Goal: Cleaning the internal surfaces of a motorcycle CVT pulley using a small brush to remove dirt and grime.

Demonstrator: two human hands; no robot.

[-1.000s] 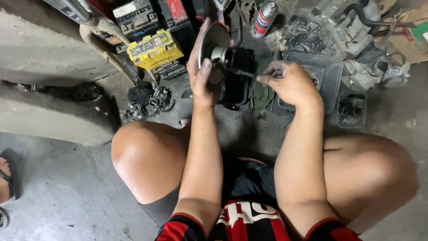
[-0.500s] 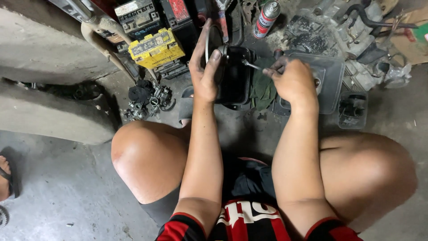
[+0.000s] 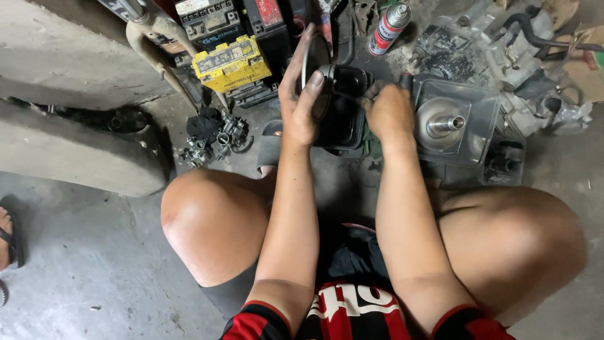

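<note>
Near the upper centre of the frame, the person's left hand (image 3: pixel 301 101) is clamped around a round metal disc part (image 3: pixel 313 63), held on edge with the thumb across its face and the fingers behind it. Just to its right, the right hand (image 3: pixel 387 108) is closed in a loose fist, pinching a thin tool (image 3: pixel 345 96) whose tip meets the disc. Both hands work over a black plastic tray (image 3: pixel 345 123) on the concrete floor (image 3: pixel 94 264). Right of the right hand sits a clear tray (image 3: pixel 479 129) holding a cone-shaped metal part (image 3: pixel 440 121). Toward the upper left lie a yellow battery (image 3: pixel 231 62) and a small carburettor (image 3: pixel 211 137). A spray can (image 3: pixel 388 28) lies at the top. Bare knees frame the lower half.
</note>
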